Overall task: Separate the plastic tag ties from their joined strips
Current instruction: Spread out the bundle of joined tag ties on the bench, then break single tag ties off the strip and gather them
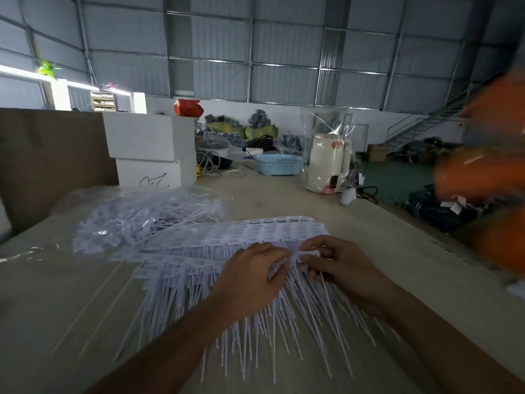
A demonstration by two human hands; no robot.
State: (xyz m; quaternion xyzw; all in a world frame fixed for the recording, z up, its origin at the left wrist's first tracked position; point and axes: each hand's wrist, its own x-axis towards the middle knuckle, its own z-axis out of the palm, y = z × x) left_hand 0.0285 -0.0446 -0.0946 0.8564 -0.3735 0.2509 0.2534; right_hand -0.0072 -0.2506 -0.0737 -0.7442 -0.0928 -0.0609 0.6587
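Note:
A thick stack of white plastic tag-tie strips (199, 251) lies on the table, square heads joined in rows at the far side and thin tails fanning toward me. My left hand (250, 277) rests on the stack and grips the heads of a strip near its right end. My right hand (338, 265) pinches one white tie head (308, 254) right beside the left fingertips. The tail of that tie runs down under my right palm. A clear bag of loose white ties (142, 214) lies to the far left.
White foam boxes (150, 149) and a brown cardboard sheet (51, 157) stand at the back left. A blue basket (278, 164), a cream kettle (329, 163) in a clear bag and a white mouse-like object (349, 196) sit further back. A person in orange (488, 172) is blurred at the right.

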